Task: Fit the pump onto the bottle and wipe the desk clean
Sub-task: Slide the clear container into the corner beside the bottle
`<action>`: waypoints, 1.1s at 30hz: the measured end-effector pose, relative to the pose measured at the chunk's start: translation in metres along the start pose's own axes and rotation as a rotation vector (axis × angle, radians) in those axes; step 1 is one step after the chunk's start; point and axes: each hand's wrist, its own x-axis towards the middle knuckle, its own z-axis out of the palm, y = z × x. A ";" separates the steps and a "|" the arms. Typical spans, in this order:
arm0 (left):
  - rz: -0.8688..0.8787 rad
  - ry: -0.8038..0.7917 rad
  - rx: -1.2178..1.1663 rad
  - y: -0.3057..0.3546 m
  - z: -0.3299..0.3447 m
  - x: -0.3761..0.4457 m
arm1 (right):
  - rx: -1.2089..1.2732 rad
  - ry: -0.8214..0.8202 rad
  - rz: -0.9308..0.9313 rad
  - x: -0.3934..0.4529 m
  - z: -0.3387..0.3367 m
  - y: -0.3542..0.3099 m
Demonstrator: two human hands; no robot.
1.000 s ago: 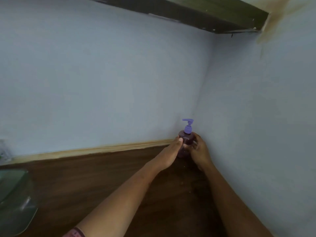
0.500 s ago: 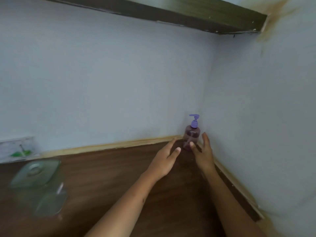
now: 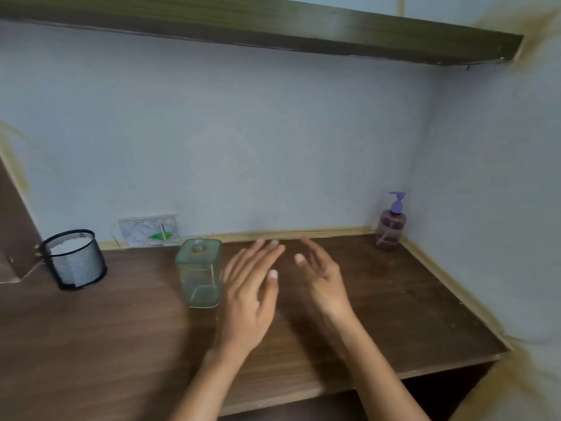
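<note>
A dark purple bottle (image 3: 389, 230) with a lilac pump (image 3: 397, 202) fitted on top stands upright in the far right corner of the brown desk (image 3: 409, 302). My left hand (image 3: 252, 293) and my right hand (image 3: 321, 275) hover over the middle of the desk, both with fingers straight and holding nothing. They are well left of the bottle and apart from it. A clear square glass jar (image 3: 200, 271) stands just left of my left hand, not touched.
A black mesh cup (image 3: 74, 262) holding something white stands at the far left. A small clear box (image 3: 148, 230) leans against the back wall. A dark shelf (image 3: 273, 28) runs overhead. Walls close the desk at the back and right.
Both hands let go of the pump bottle and drew back to the left, away from the corner. The view swung left, bringing the jar and mesh cup into sight.
</note>
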 end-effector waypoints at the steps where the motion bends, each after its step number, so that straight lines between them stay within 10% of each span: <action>1: -0.006 0.051 0.031 -0.006 -0.012 -0.005 | 0.003 -0.041 0.001 -0.004 0.013 -0.002; 10: -0.926 0.154 -0.429 -0.063 -0.057 -0.030 | -0.035 -0.291 0.172 -0.032 0.102 0.002; 33: -0.736 -0.637 -0.736 0.071 0.139 0.009 | -0.038 0.340 0.012 -0.034 -0.114 0.007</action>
